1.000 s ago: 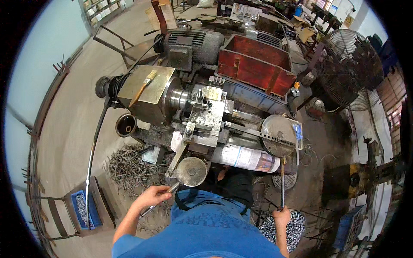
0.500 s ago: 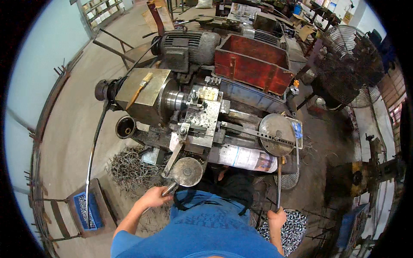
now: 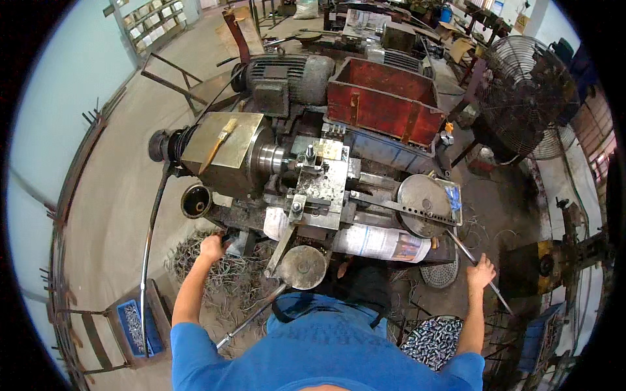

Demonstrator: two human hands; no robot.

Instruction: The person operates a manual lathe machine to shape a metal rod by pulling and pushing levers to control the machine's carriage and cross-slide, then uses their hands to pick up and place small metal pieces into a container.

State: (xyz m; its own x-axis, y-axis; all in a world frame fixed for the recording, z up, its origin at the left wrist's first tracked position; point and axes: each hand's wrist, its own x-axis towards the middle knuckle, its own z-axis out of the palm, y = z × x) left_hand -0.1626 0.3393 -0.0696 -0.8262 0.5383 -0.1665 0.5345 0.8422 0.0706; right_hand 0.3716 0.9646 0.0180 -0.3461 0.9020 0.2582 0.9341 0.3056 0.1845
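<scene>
A lathe-like machine stands before me, with a bright metal chuck [image 3: 270, 158] and a greasy tool slide [image 3: 323, 186]. My right hand [image 3: 481, 274] is closed around a long steel lever [image 3: 464, 249], which slants from the round disc [image 3: 424, 204]. On the left, my left hand [image 3: 212, 249] reaches over a heap of metal shavings [image 3: 225, 277], beside a small grey metal block [image 3: 241, 244] under the machine. Its fingers are drawn together; what they grip is too small to make out. The left lever [image 3: 251, 317], below a smaller round disc [image 3: 303, 267], is untouched.
A brush [image 3: 218, 144] lies on the headstock cover. Behind are an electric motor [image 3: 287, 81] and a red bin [image 3: 385, 104]; a large fan [image 3: 528, 98] stands right. Small metal parts [image 3: 432, 342] fill a container near my right arm; a blue tray [image 3: 139, 326] sits lower left.
My left hand has let go of the left lever and moved forward and left to the grey block. My right hand has swung its lever outward to the right. The tool slide appears shifted right.
</scene>
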